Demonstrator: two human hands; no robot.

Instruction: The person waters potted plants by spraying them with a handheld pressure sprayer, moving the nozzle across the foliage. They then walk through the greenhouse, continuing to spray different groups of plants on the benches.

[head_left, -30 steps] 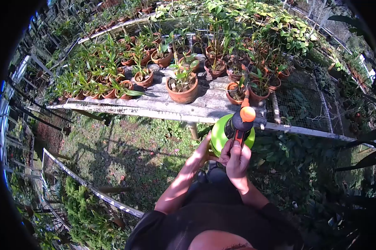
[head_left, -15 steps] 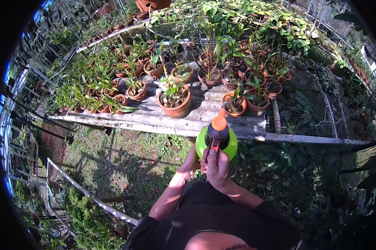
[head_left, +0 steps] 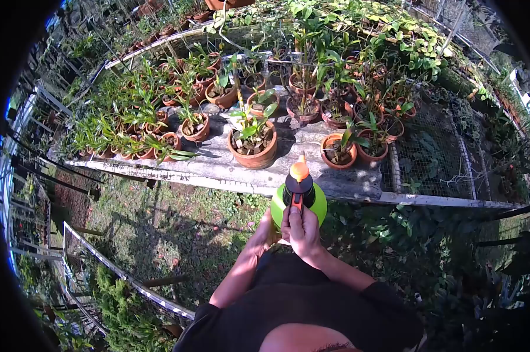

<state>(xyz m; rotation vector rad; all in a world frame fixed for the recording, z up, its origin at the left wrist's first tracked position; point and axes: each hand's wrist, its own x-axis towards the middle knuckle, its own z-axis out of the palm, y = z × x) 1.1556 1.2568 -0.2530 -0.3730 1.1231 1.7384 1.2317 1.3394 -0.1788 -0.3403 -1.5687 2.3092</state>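
A lime-green pressure spray bottle [head_left: 319,206] with a dark head and an orange nozzle [head_left: 299,171] is in front of my body, its nozzle toward the bench. My right hand [head_left: 302,232] is wrapped round the handle, thumb on the red-and-black trigger. Against the bottle's left side is my left hand [head_left: 267,230], its fingers partly hidden behind the bottle. Beyond the nozzle, a large clay pot [head_left: 253,157] with a leafy plant stands to the left. A smaller clay pot [head_left: 339,158] stands to the right, close to the bench edge.
The weathered bench [head_left: 209,157] has a pale front edge and carries several potted plants [head_left: 142,126] at left and more at right. Wire mesh [head_left: 432,155] covers its right part. A white rail [head_left: 127,276] runs low at the left above grass.
The spray bottle and both hands have shifted slightly left; the nozzle now points between the large pot and the smaller right pot. The pots sit slightly farther right in view.
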